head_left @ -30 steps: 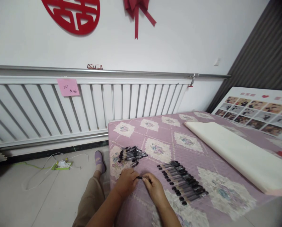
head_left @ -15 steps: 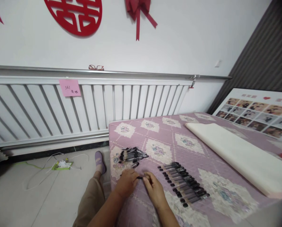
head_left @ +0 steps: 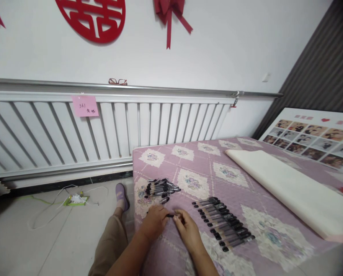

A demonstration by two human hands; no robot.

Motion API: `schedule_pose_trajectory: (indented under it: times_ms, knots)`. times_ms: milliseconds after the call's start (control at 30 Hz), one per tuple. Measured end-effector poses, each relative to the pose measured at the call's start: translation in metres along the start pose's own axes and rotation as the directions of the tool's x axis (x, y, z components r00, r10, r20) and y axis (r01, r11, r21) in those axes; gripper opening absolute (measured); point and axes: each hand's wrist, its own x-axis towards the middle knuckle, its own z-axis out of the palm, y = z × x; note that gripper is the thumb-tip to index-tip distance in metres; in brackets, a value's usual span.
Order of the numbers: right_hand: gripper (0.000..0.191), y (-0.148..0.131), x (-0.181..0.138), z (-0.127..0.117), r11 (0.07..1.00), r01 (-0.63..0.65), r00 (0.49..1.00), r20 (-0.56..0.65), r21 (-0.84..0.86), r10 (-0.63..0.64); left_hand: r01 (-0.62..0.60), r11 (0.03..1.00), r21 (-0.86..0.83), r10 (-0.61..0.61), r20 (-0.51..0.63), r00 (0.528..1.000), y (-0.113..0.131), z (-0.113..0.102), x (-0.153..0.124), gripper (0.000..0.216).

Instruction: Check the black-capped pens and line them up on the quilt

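Both hands meet over the bed's near left part. A black pen (head_left: 170, 216) shows between them, mostly covered by fingers. My left hand (head_left: 155, 219) is closed round one end of it, and my right hand (head_left: 186, 226) pinches the other end. Just beyond my left hand lies a loose pile of black-capped pens (head_left: 161, 188), with one pen (head_left: 165, 200) a little apart from the rest. To the right of my right hand, several similar pens (head_left: 226, 222) lie side by side in a slanting row.
A purple floral cover (head_left: 188, 165) spreads over the bed. Along its right side lies a long cream folded piece (head_left: 280, 188), with a photo board (head_left: 309, 138) behind. A white radiator (head_left: 148, 126) stands at the far edge. A power strip (head_left: 77, 200) with cables lies on the floor.
Both hands stay on the pen in almost the same place. The view has shifted very slightly.
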Motion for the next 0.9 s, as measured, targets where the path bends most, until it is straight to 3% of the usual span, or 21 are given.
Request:
schedule_pose_trajectory:
  times_ms: [900]
  knots:
    - [0.020, -0.0010, 0.0001, -0.0002, 0.998, 0.046, 0.998, 0.046, -0.040, -0.044, 0.006, 1.000, -0.006, -0.006, -0.005, 1.000, -0.0005, 0.0010, 0.0001, 0.016]
